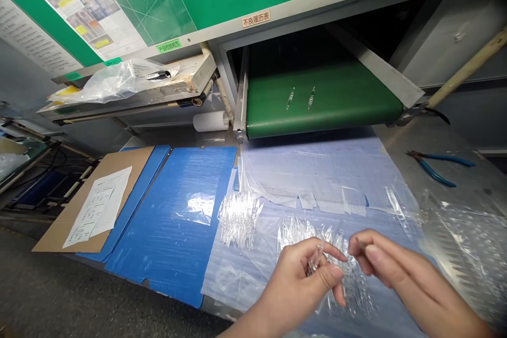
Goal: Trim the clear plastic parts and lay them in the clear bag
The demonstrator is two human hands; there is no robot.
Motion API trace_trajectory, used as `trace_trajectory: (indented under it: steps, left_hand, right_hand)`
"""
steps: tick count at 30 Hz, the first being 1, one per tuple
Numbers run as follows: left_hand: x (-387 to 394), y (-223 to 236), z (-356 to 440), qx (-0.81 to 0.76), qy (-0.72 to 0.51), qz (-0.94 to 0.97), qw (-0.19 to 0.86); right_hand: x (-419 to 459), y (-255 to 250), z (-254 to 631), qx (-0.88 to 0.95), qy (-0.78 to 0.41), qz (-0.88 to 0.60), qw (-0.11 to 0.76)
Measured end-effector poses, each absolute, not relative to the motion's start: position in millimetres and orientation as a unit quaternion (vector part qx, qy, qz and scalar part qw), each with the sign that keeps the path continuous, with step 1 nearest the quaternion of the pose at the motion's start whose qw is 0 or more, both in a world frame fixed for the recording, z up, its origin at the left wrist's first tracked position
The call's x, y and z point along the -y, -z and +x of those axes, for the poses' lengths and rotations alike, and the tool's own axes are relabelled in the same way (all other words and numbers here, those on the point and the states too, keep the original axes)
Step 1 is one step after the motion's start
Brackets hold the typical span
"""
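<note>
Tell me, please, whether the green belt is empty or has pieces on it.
Not empty: two clear pieces lie on the green belt, side by side.

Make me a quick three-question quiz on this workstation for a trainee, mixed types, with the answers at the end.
1. How many clear pieces lie on the green belt?
2. True or false: the left hand is resting on the green belt.
3. What lies on the cardboard?
A) pliers
B) paper sheets
C) a white roll

Key:
1. Two.
2. False; it is apart from the green belt.
3. B.
</note>
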State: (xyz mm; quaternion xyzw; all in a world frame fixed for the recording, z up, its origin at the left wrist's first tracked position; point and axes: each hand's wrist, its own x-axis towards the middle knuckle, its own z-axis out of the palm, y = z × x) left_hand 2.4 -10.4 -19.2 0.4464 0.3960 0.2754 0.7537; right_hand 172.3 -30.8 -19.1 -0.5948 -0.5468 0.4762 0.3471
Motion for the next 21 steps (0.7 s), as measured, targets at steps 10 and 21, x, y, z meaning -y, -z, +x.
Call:
trace_trajectory:
  steps: [10, 21]
  left_hand:
    - [11.0, 13.8, 1.5, -0.405, -0.3, 0.47, 0.725]
    - [11.2, 14.1, 0.9, -0.415, -0.297, 0.491, 0.707]
  right_hand:
    - [45.4, 17.8, 157.9, 0.643, -0.393, -0.59, 0.29]
    - [44.4, 15.9, 156.5, 0.651, -0.382, -0.586, 0.295]
